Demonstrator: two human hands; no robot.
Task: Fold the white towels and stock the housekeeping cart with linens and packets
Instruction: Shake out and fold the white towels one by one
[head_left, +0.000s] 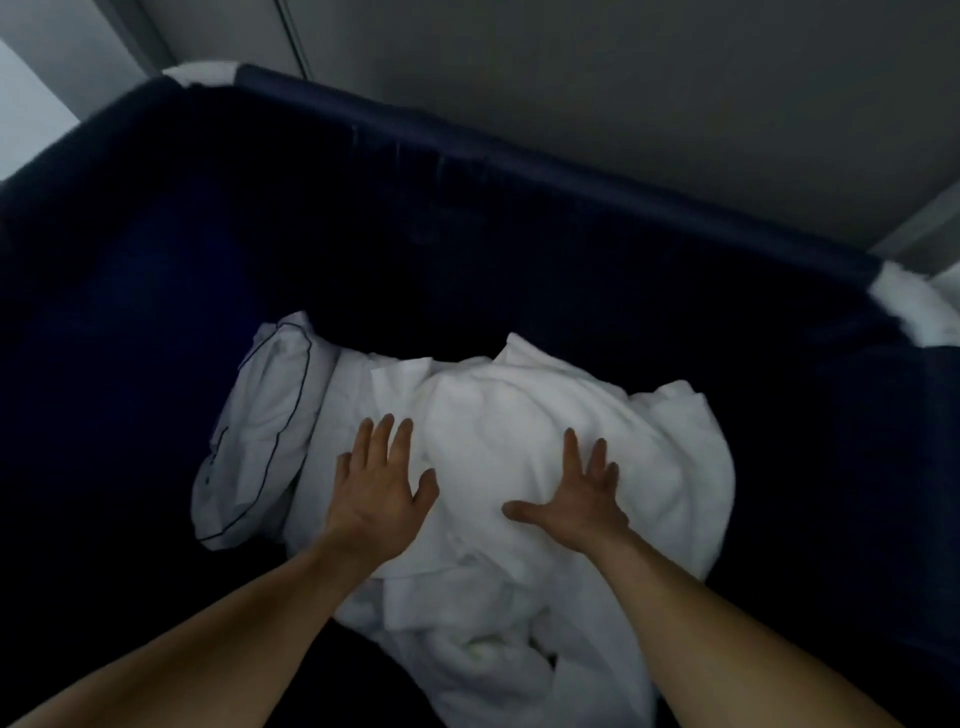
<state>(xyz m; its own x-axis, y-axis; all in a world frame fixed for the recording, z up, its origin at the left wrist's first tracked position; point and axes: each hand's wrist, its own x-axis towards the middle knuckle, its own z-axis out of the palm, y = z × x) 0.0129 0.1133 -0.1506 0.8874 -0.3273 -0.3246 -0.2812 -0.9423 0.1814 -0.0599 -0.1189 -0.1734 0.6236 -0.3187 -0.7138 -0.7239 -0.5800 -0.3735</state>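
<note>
the grey wall (623, 78) of the room is at the back, and the light is dim. in front of it is a big dark blue bin (571, 176) with soft cloth sides. it is deep and dark inside.

down in the bin lies a heap of white towels (519, 405), all crumpled and not folded yet. they look soft, floppy and light, not slippery. i think they would sag if you lift them from the middle, so it is best to find an edge or two corners and pick up one at a time.

a white pillowcase (260, 426) with a thin dark line round it is just beside the heap, touching it.

the left hand (376, 488) and the right hand (582, 499) lie flat on the heap, fingers spread, pressing and gripping nothing.
</note>
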